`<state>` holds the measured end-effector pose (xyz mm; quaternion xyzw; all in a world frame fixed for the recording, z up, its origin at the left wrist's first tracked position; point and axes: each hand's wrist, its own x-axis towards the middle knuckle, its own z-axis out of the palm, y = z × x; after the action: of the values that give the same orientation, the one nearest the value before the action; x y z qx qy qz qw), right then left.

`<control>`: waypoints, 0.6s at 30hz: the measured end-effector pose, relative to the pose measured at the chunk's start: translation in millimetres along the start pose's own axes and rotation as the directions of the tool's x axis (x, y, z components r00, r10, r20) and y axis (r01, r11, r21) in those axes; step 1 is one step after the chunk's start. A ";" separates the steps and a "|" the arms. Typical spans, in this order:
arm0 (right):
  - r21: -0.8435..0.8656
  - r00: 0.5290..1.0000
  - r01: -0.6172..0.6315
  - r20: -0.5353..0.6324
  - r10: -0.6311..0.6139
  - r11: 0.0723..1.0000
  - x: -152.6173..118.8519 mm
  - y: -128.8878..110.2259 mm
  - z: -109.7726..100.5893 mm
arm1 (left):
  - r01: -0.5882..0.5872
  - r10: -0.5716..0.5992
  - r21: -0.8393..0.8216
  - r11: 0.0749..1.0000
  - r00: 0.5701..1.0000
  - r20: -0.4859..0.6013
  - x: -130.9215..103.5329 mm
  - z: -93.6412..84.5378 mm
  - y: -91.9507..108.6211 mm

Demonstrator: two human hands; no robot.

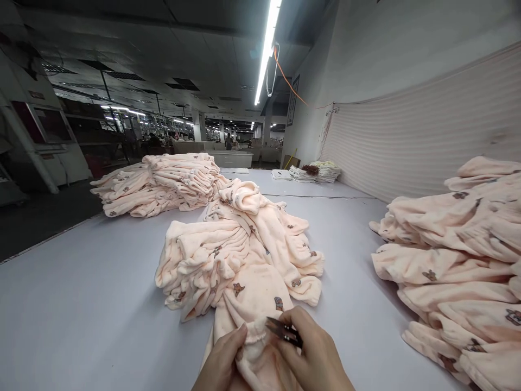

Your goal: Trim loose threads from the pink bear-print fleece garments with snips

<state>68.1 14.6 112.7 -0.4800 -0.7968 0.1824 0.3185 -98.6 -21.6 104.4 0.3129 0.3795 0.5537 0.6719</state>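
A pale pink fleece garment [260,277] with small animal prints lies toward me at the bottom centre, its gathered cuff raised between my hands. My left hand [223,355] pinches the fabric at the left side of the cuff. Black thread snips [285,332] are held in my right hand [311,347], their blades pointing left at the cuff's right edge. Whether the blade tips touch the fabric cannot be told. Just beyond, a heap of like garments [203,260] rests on the pale table [101,304].
Folded pink garments [179,182] are stacked at the back left, and a tall pile [459,260] stands at the right. White cloth stacks [325,171] lie at the far edge by a striped curtain [407,130]. A person [228,142] is far off.
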 end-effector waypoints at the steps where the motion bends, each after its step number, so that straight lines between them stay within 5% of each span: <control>1: 0.046 0.998 0.055 0.033 -0.057 0.997 -3.0 -0.6 -1.2 | 0.007 -0.006 -0.029 1.000 1.000 0.026 0.1 0.1 0.5; 4: 0.049 0.987 0.153 0.047 -0.155 0.987 -9.0 -2.2 -2.5 | -0.001 0.004 -0.077 0.997 0.999 0.042 -1.2 -0.9 2.6; 12: 0.136 0.997 0.077 0.001 -0.078 0.988 -4.4 -4.9 0.1 | 0.044 -0.036 -0.186 0.982 0.998 0.046 -1.9 -5.3 1.0; 18: 0.215 0.998 0.005 0.057 -0.017 0.977 -1.6 -3.1 -6.7 | -0.010 0.011 -0.040 0.999 0.999 0.031 -2.6 -3.7 1.6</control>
<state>71.2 11.6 118.9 -0.4329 -0.7839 0.2798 0.3462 -102.9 -23.9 104.3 0.3100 0.3563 0.5597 0.6809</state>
